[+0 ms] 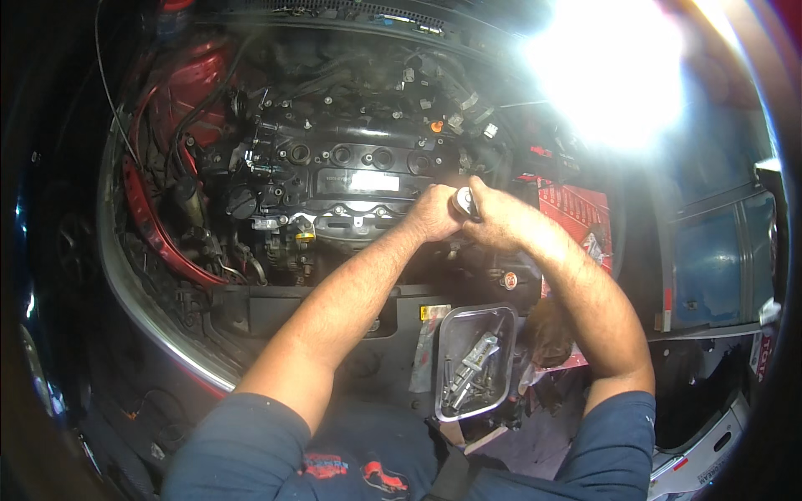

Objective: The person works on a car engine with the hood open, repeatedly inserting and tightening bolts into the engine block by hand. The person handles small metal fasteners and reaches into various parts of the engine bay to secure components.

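Observation:
Both of my hands meet over the front right part of a black car engine (351,134). My right hand (499,221) is closed around a ratchet (464,200), whose round silver head faces up between the two hands. Against it, my left hand (434,215) is closed with its fingers curled under. What it grips is hidden, as is whatever lies below the ratchet. Left of my hands, the engine's valve cover (359,156) shows a row of several round holes. An orange cap (436,127) sits behind my hands, and a radiator cap (510,280) is in front of them.
A clear plastic tub (441,367) holding metal parts and bolts stands near my body. To the right lies a red tool tray (576,209) with a row of sockets. A very bright lamp (606,71) glares at the upper right. The red fender edge (159,225) curves along the left.

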A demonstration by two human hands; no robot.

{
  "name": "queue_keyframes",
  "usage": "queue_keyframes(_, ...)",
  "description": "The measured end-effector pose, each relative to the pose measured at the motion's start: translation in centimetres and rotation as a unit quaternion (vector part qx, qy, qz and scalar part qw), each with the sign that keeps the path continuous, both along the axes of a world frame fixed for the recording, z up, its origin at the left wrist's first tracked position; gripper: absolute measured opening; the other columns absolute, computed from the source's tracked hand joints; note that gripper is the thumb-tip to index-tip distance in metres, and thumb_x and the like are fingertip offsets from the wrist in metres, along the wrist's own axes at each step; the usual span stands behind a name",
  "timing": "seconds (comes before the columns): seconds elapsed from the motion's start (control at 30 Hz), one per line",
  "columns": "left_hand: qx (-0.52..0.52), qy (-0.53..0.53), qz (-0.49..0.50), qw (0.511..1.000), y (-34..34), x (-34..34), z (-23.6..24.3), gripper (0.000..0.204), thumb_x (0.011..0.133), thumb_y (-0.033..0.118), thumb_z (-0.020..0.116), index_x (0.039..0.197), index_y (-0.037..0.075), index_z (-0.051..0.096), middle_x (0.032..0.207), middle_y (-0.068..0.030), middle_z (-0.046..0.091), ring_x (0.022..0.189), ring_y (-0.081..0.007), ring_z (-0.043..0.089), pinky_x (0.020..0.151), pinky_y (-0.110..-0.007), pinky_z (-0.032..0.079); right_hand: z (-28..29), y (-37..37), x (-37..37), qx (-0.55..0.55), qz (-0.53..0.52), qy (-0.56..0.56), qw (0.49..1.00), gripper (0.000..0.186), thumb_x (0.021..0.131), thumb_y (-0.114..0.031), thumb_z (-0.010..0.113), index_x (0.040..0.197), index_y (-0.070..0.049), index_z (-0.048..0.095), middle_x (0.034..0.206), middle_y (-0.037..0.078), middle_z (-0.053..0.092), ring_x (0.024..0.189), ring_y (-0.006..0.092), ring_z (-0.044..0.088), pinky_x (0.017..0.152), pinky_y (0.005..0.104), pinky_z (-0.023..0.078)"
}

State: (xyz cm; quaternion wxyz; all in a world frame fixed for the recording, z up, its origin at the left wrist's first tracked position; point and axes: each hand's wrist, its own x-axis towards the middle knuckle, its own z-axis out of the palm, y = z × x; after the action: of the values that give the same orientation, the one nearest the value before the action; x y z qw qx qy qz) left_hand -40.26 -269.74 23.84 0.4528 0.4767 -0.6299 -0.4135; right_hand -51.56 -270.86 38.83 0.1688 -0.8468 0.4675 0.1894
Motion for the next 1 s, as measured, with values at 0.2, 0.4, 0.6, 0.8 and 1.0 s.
queue_keyframes(0.2, -0.101, -0.023, 0.015, 0.995, -0.5, -0.3, -0.2, 0.029, 0.081, 0.029, 0.07, 0.089, 0.002, 0.067, 0.085, -0.0155, 0.071, 0.083, -0.0283, 0.07, 0.077, -0.038, 0.052, -0.7, -1.6, 1.3, -0.22, 0.254, 0.009, 0.942, 0.019, 0.083, -0.016, 0.062, 0.093, 0.0, 0.066, 0.098, 0.019, 0.069, 0.094, 0.0333, 0.068, 0.083, 0.0458, 0.053)
queue_keyframes(0.4, -0.049, 0.022, 0.055, 0.997, -0.6, -0.8, -1.3, 0.032, 0.077, 0.033, 0.073, 0.082, 0.003, 0.066, 0.081, -0.0182, 0.069, 0.081, -0.0375, 0.068, 0.071, -0.043, 0.053, -1.8, -1.8, 1.3, 0.031, -0.081, -0.008, 0.996, 0.026, 0.082, -0.019, 0.067, 0.097, 0.002, 0.068, 0.089, 0.023, 0.07, 0.083, 0.0359, 0.069, 0.076, 0.0423, 0.055)
queue_keyframes(0.6, -0.1, 0.023, 0.157, 0.982, 0.4, -2.5, -2.6, 0.034, 0.078, 0.022, 0.07, 0.103, 0.002, 0.058, 0.091, -0.0213, 0.064, 0.091, -0.0406, 0.063, 0.078, -0.046, 0.05, -1.0, -2.0, 1.4, -0.237, 0.236, -0.008, 0.942, 0.018, 0.078, -0.013, 0.062, 0.088, -0.001, 0.071, 0.082, 0.018, 0.07, 0.082, 0.0321, 0.069, 0.071, 0.0407, 0.054)
queue_keyframes(0.8, -0.18, 0.063, 0.266, 0.945, 2.2, -5.7, -4.0, 0.048, 0.077, 0.005, 0.064, 0.12, -0.001, 0.044, 0.113, -0.022, 0.051, 0.111, -0.0406, 0.049, 0.097, -0.048, 0.039, -1.0, -0.7, 2.2, 0.071, -0.25, -0.016, 0.966, 0.026, 0.083, -0.025, 0.062, 0.085, -0.001, 0.071, 0.089, 0.019, 0.071, 0.085, 0.0319, 0.069, 0.077, 0.0421, 0.055)
queue_keyframes(1.0, -0.265, -0.048, 0.369, 0.89, 0.7, -6.2, -5.2, 0.045, 0.076, 0.004, 0.063, 0.116, -0.002, 0.045, 0.108, -0.0226, 0.051, 0.105, -0.0409, 0.05, 0.092, -0.05, 0.04, -2.1, -3.0, 0.2, -0.263, 0.342, 0.05, 0.901, 0.031, 0.085, -0.022, 0.061, 0.106, -0.001, 0.066, 0.096, 0.018, 0.071, 0.087, 0.0342, 0.068, 0.077, 0.0449, 0.054)
